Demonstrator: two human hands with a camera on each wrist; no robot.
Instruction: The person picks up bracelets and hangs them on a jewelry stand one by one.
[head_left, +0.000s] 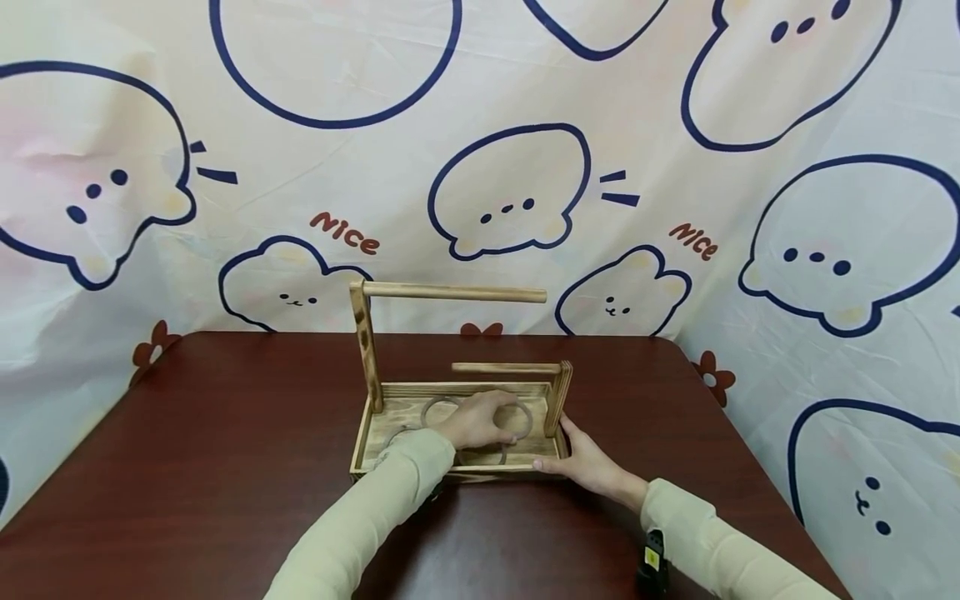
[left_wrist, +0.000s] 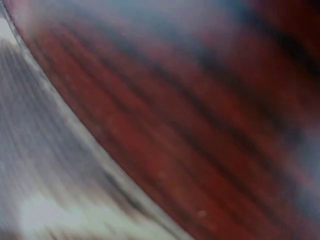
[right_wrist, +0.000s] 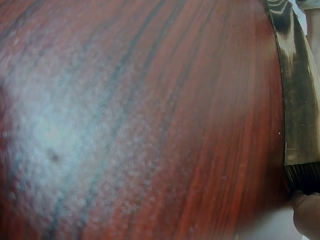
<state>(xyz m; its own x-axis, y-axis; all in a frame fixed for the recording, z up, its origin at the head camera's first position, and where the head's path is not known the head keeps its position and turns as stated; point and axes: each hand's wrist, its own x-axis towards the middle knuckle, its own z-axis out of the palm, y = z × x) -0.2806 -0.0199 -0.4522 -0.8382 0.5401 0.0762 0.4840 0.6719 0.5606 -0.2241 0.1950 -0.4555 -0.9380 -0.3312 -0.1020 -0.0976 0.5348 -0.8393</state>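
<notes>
From the head camera we see a dark red-brown wooden table (head_left: 225, 433) set against a white cloth backdrop (head_left: 480, 125) printed with blue-outlined cartoon animals. Near the table's middle stands a shallow tray of pale scorched wood (head_left: 365, 433). At its far left corner a tall post (head_left: 365, 346) carries a long round dowel (head_left: 457, 292) reaching right; at its right end a shorter post (head_left: 558, 398) carries a shorter dowel (head_left: 504, 367) reaching left.

Our left hand (head_left: 474, 421), in a cream sleeve (head_left: 360, 525), reaches into the tray from the near left. Its fingers curl over thin grey metal rings (head_left: 517, 421) lying on the tray floor, one of which it appears to grip; more rings show to the left of the hand and under the wrist. How many rings it holds we cannot tell.

Our right hand (head_left: 592, 462) rests against the tray's near right corner, fingers fairly straight, thumb along the near rim, just below the short post.

The left wrist camera gives only a blur of red wood grain and a pale grey band at the lower left; neither hand nor rings can be made out there. The right wrist camera shows the table's grain (right_wrist: 140, 125) close up, the tray's scorched edge (right_wrist: 297, 100) at the far right, and a fingertip (right_wrist: 306, 217) touching its near corner, a contact the head view leaves less plain.
</notes>
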